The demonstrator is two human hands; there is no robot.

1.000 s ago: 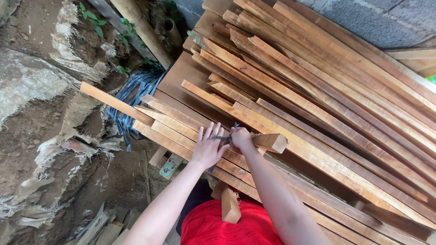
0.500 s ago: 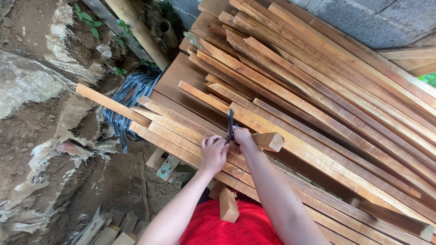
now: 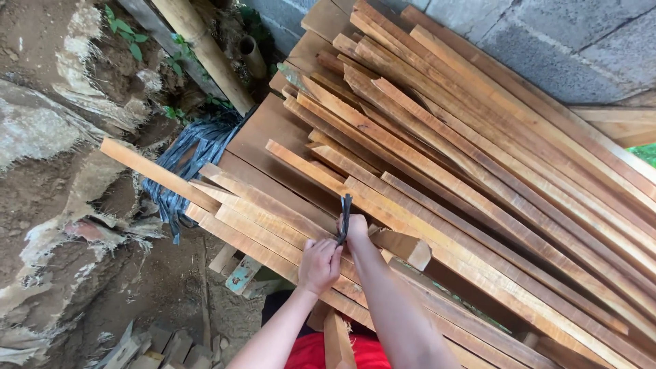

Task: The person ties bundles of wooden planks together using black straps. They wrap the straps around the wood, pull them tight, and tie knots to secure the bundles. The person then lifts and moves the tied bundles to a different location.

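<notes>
1. Both hands meet over the near end of a bundle of wooden slats (image 3: 273, 219), and between them stands a dark strap (image 3: 345, 217)
2. The left hand (image 3: 318, 265) lies knuckles up on the slats, its fingers curled in toward the base of the strap; whether they actually pinch it I cannot tell, the fingertips are hidden
3. The right hand (image 3: 355, 229) is closed on the strap from the far side, thumb and fingers clamped round its lower part, with the forearm running down toward the bottom edge
4. The strap rises straight up out of that pinch, its free end poking just above the right hand, thin and a little twisted
5. Just right of the grip, a short cut block of wood (image 3: 403, 247) shows its pale end face, touching the slats beneath the right wrist
6. Left of the grip, one long slat (image 3: 157, 174) sticks out well past the others, over the bare earth
7. Beyond the grip, a big stack of long planks (image 3: 492, 157) slants away toward a grey block wall (image 3: 547, 41)
8. Far left of the hands, a heap of dark strapping (image 3: 195, 154) lies on the ground beside a round pole (image 3: 201, 51)
9. Below the hands, red clothing (image 3: 311, 352) shows between the forearms
</notes>
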